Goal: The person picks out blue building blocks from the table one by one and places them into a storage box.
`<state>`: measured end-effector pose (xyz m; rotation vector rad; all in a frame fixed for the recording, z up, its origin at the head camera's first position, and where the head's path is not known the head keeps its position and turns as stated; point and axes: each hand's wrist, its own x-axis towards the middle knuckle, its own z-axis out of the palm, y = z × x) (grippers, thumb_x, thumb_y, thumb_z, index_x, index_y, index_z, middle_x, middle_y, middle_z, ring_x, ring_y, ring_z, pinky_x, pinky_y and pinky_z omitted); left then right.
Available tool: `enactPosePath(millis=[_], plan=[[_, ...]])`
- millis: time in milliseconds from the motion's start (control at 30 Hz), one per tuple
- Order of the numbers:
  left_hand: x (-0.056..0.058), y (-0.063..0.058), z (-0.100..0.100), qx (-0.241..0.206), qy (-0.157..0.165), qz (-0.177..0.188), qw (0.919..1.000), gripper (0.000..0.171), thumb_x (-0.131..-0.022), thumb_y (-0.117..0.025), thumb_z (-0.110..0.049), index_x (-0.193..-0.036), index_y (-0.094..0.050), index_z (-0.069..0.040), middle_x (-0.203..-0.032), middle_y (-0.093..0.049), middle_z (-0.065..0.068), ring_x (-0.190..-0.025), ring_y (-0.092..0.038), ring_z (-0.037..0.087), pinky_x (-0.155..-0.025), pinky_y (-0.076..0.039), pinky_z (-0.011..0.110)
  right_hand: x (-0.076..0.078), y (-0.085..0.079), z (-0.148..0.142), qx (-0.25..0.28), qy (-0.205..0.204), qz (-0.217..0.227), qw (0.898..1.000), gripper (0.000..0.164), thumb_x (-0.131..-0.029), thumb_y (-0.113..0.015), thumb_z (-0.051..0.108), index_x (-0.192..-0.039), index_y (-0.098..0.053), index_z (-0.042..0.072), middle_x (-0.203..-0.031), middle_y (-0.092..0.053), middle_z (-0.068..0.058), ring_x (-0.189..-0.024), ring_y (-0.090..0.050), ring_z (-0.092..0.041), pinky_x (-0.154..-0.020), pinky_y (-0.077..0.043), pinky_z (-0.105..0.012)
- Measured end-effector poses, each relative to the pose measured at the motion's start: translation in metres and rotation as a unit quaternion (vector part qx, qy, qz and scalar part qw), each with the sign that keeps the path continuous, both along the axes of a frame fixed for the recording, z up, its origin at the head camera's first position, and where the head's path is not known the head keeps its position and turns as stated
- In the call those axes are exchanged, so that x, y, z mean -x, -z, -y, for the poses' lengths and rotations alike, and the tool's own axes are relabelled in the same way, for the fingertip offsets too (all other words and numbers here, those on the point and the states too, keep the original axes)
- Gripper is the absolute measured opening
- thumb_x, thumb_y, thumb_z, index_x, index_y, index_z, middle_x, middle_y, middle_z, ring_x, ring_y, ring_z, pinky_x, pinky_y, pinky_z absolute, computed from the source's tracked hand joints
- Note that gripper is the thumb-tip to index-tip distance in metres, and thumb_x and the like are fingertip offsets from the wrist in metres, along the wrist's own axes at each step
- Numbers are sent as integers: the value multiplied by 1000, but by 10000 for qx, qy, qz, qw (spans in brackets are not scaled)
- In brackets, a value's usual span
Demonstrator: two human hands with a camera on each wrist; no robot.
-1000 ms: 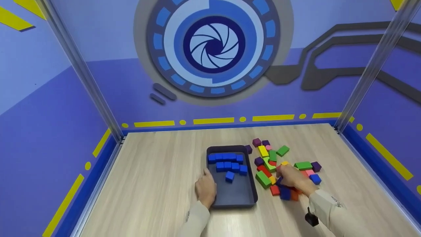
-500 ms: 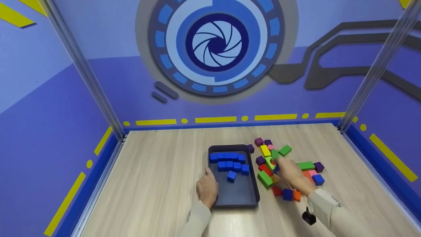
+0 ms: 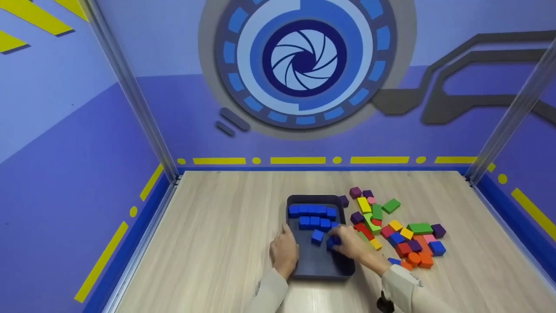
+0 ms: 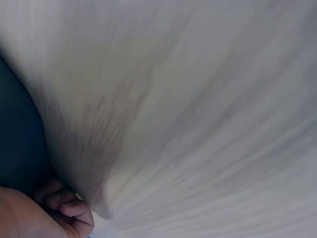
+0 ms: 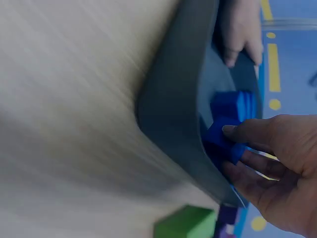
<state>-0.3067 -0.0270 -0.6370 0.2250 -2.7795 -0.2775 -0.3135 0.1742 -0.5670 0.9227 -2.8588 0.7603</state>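
Observation:
A dark grey tray (image 3: pixel 321 277) rests on the wooden table. My left hand (image 3: pixel 284 252) grips its left rim, fingers curled at the edge in the left wrist view. Over the tray's right side, my right hand (image 3: pixel 351 244) pinches a blue cube (image 5: pixel 222 135) between thumb and fingers, low inside the wall. Blue cubes (image 3: pixel 310 211) form a row along the tray's far end, with a shorter row of blue cubes (image 3: pixel 313 223) in front. One blue cube (image 3: pixel 317 237) sits alone, just left of the held one. My right fingers partly hide the second row's right end.
Right of the tray lie mixed blocks, among them a green block (image 3: pixel 420 228), a blue cube (image 3: pixel 437 248), an orange cylinder (image 3: pixel 413 259) and a yellow block (image 3: pixel 364 204). A dark purple cube (image 3: pixel 344 201) lies beside the tray's far right corner. Purple panels (image 3: pixel 304 150) enclose the table.
My right hand has moved left from the loose blocks into the tray, carrying a blue cube. The left hand stays on the tray's rim. The head view has shifted slightly.

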Motion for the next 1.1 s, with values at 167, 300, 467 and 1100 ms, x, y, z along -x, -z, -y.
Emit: enactPosePath(millis=[167, 300, 467, 1100], plan=[[2, -2, -2, -38, 1, 36, 10000, 59, -78, -87, -23, -124, -57, 0, -70, -70, 9, -61, -70, 24, -53, -52, 37, 8, 8, 8, 110, -171, -230, 9995, 23, -76, -80, -9, -99, -73, -11, -98, -76, -23, -91, -73, -37, -81, -59, -49], [5, -5, -2, -16, 46, -4, 10000, 61, -78, -86, -23, -127, -57, 0, -68, -70, 8, -60, -70, 23, -52, -52, 37, 12, 6, 9, 233, -43, -329, 9992, 25, -76, -80, -9, -100, -72, -13, -99, -75, -24, -92, -72, -38, -81, -58, -49], [5, -4, 0, -154, 91, 25, 9998, 65, -77, -87, -22, -128, -56, 1, -71, -71, 9, -63, -71, 25, -54, -52, 38, 10, -3, 5, 426, 103, -487, 9978, 21, -83, -78, -3, -103, -73, -8, -99, -73, -20, -92, -72, -34, -82, -59, -47], [0, 1, 3, -117, 134, -142, 9997, 52, -77, -86, -18, -116, -55, -1, -70, -70, 11, -63, -71, 28, -53, -52, 40, -1, -4, -133, -945, 2312, 612, 9664, 28, -85, -78, 4, -103, -66, -12, -93, -58, -23, -79, -61, -29, -74, -57, -46]])
